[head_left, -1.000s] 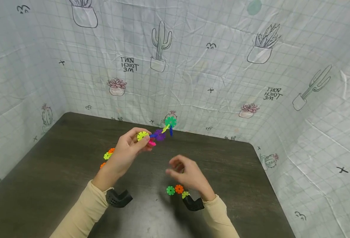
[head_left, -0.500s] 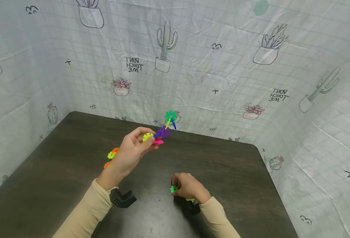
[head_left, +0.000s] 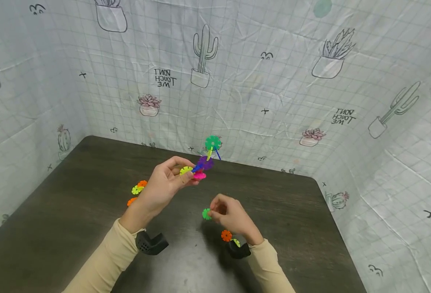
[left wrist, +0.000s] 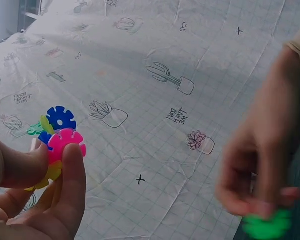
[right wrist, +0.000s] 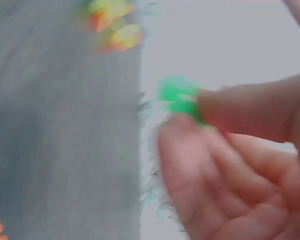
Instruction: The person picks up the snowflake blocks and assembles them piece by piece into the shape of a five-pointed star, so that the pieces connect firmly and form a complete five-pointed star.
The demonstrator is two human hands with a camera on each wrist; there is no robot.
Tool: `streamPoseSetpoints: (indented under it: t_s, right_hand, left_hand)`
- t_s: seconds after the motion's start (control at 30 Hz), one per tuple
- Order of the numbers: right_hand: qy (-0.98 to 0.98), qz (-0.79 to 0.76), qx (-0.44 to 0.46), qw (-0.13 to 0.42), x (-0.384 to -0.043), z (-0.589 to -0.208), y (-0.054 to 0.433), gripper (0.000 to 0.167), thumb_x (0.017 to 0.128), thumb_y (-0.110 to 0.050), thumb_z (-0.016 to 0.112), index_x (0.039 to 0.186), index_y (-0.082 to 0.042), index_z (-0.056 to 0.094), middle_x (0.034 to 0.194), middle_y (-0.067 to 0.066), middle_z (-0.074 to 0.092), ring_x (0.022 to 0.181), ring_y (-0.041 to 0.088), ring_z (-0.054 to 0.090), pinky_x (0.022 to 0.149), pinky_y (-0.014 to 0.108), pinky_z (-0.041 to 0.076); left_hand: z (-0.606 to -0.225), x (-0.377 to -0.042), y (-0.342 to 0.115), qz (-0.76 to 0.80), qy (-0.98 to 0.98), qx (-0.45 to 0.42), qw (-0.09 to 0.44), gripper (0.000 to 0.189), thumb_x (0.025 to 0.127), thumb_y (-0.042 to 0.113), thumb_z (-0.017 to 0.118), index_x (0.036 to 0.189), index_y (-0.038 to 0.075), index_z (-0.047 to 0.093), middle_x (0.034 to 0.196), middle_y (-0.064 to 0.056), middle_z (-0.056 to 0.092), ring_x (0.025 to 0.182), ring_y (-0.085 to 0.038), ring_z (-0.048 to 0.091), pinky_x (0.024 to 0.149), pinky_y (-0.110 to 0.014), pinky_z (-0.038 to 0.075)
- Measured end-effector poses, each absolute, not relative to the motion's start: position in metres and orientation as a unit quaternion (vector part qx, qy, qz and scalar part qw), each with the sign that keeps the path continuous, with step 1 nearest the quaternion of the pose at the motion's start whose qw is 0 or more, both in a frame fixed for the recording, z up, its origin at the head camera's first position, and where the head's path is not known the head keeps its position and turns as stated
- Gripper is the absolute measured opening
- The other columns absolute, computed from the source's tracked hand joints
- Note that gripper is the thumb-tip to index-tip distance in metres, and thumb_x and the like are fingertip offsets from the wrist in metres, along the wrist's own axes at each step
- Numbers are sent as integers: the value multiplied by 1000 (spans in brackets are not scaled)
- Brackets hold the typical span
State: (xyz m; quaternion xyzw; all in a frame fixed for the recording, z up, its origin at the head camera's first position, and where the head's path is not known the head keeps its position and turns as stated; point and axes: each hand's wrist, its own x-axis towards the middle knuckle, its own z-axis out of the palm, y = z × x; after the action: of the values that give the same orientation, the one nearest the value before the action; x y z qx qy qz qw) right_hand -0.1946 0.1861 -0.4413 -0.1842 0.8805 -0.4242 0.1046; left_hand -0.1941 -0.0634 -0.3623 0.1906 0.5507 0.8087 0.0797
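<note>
My left hand (head_left: 160, 191) holds up a chain of interlocked notched plastic discs above the table. In the head view the chain shows a yellow disc (head_left: 186, 170), a pink disc (head_left: 200, 175), a purple disc (head_left: 206, 163) and a teal-green disc (head_left: 213, 142) at its far end. Blue and yellow discs sit edge-on between them. Thumb and fingers pinch the near end, with a fingertip on the pink disc (left wrist: 66, 145) in the left wrist view. My right hand (head_left: 233, 215) pinches a bright green disc (head_left: 206, 214) between thumb and fingertips, blurred in the right wrist view.
On the dark table (head_left: 274, 211), an orange disc (head_left: 226, 235) and a yellow-green disc (head_left: 236, 242) lie beneath the right wrist. Several orange and yellow discs (head_left: 137, 190) lie left of the left forearm. A patterned cloth (head_left: 237, 81) hangs behind the table.
My right hand went down to the table, took the green disc from beside the orange one and lifted it forward. My left hand shifted slightly right, still holding the chain.
</note>
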Motion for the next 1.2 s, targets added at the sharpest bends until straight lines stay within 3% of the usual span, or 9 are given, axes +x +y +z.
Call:
streamPoseSetpoints:
  t_s: [0.13,0.27,0.43,0.77,1.2]
  right_hand:
    - [802,-571,-173,-1,-194,-419,180,17,97,-11,69,111,-4,63,95,15,70,78,30,70,70,36,61]
    - [726,-660,-171,-88,-189,-401,173,22,97,-8,69,115,2,62,97,9,71,80,24,71,76,38,62]
    - [672,-706,-173,-142,-180,-390,164,21,98,-5,66,115,6,61,96,2,71,79,15,70,76,33,62]
    - [666,-706,-178,-161,-176,-384,154,21,98,-7,67,114,5,62,97,3,72,79,14,72,78,33,63]
    - [624,-747,-166,-155,-175,-385,147,17,95,-2,69,110,4,63,96,5,73,77,15,74,76,35,63]
  left_hand:
    - [-362,-193,-63,795,570,198,71,18,99,1,62,117,0,57,110,-5,69,91,-19,75,97,-36,58]
    - [-361,-192,-62,788,580,194,66,21,99,1,63,118,-3,56,110,-6,68,91,-21,75,96,-36,58]
    - [-360,-191,-59,785,585,190,72,21,99,1,61,119,-5,55,108,-6,70,89,-18,75,96,-36,58]
    - [-361,-191,-53,780,595,179,75,22,100,0,60,121,-4,54,109,-10,72,88,-19,75,96,-35,58]
    - [-363,-193,-44,806,566,153,82,19,101,-2,57,119,-3,52,102,-4,72,88,-15,75,93,-34,59]
